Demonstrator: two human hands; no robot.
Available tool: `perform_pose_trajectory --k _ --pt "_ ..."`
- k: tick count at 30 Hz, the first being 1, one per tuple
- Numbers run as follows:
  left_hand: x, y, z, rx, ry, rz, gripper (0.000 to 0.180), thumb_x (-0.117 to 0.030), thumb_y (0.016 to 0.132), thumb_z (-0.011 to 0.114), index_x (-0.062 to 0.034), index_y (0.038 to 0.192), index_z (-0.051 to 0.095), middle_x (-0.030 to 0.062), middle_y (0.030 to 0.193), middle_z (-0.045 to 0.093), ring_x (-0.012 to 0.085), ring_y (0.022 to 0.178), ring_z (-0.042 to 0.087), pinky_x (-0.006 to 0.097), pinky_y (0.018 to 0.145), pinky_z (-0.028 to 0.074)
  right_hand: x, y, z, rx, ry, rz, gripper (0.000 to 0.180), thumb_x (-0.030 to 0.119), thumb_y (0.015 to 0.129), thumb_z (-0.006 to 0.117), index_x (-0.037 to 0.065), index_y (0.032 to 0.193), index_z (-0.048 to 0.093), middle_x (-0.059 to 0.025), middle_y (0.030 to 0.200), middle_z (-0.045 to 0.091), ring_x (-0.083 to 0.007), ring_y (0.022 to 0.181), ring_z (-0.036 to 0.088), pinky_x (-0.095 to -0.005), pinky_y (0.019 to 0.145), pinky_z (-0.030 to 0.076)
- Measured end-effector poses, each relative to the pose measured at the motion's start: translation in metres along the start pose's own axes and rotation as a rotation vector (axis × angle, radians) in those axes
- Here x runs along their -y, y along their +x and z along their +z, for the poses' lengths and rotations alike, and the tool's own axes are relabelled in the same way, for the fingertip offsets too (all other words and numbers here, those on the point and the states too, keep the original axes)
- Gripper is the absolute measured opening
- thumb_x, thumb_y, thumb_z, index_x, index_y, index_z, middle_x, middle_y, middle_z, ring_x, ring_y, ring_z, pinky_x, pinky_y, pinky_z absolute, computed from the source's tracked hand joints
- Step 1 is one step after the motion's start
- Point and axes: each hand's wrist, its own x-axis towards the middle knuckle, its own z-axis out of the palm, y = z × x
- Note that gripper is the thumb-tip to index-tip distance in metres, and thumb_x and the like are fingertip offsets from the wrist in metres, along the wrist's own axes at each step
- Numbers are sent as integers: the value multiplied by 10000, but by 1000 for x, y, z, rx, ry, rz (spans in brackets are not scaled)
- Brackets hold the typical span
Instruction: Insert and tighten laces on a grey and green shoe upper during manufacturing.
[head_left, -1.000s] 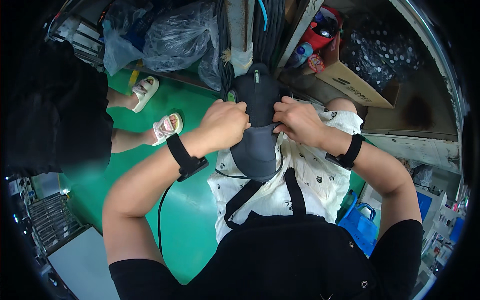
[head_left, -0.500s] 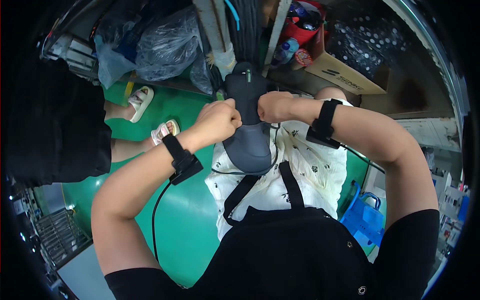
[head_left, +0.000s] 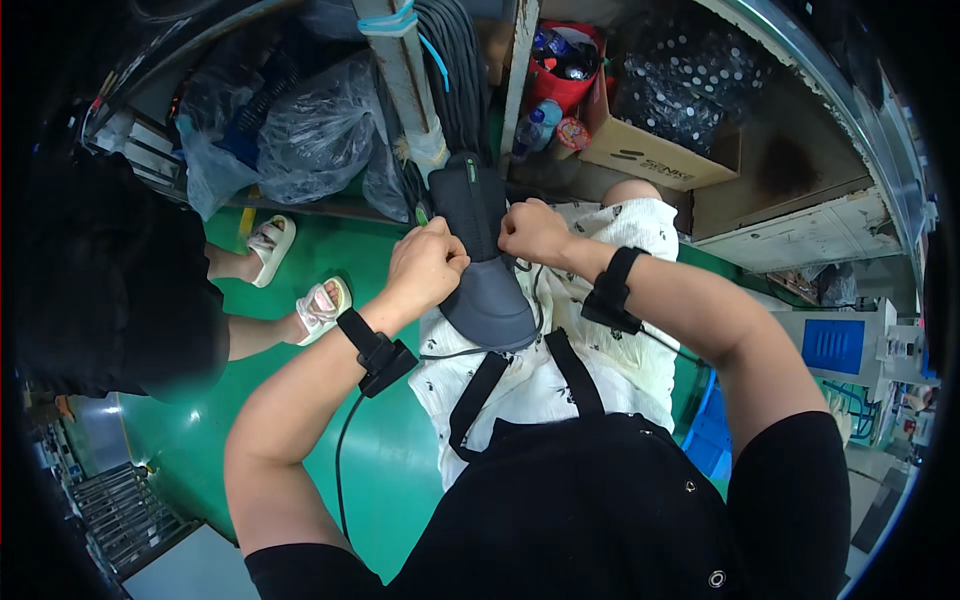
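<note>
A dark grey shoe (head_left: 488,303) rests on my lap over white patterned cloth, its toe toward me and its tall tongue (head_left: 466,205) pointing away. My left hand (head_left: 428,264) is closed at the left edge of the shoe's opening, fingertips pinched together. On the opposite edge, my right hand (head_left: 537,236) is closed too, with its fingers curled inward. What either hand pinches is hidden behind the fingers. A thin dark lace (head_left: 541,300) hangs by the right side of the shoe, and a dark strand also shows left of the toe.
Black cords (head_left: 462,90) hang beside a metal post (head_left: 398,75). Clear plastic bags (head_left: 320,125) lie on the shelf to the left. A red bucket (head_left: 578,85) and cardboard box (head_left: 640,150) stand right. Another person's sandalled foot (head_left: 325,305) is on the green floor.
My view has shifted slightly, so the shelf and shoe appear moved left. The right hand has moved a little away from the shoe's tongue; both hands stay closed.
</note>
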Motion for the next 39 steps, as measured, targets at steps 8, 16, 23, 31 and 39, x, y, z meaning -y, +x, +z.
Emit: perform_pose_trajectory --k 8,16,23,31,39 --pt "3 -1 -16 104 510 155 155 -203 800 598 -100 717 679 78 824 564 267 837 579 448 678 380 9 -3 -8 -274 674 -426 117 110 835 588 27 767 631 -86 779 532 -221 749 539 -321 673 432" --pt "21 -6 8 86 28 -140 75 -224 711 675 -155 686 683 54 909 592 273 912 593 460 737 433 13 -35 31 -52 1039 -209 136 166 970 465 70 889 515 -3 702 545 -54 525 463 -214 452 374" --pt "15 -11 20 -94 89 -269 85 -182 733 656 -98 749 661 66 850 559 262 855 588 391 713 443 8 -20 43 1 1126 -269 114 12 875 572 -68 932 630 -71 704 603 -126 523 583 -260 487 526" --pt "10 8 1 270 37 -420 105 -130 732 668 -54 746 597 64 943 586 260 910 604 375 720 448 1 -10 52 104 1367 -225 180 27 919 498 -110 928 614 -137 720 618 -193 524 623 -287 468 542" --pt "23 -3 30 -95 111 -445 154 -193 835 549 -41 820 567 120 955 589 327 911 601 421 748 454 15 -12 54 16 1266 -289 181 3 907 493 -106 845 624 -106 654 598 -160 477 600 -268 420 514"
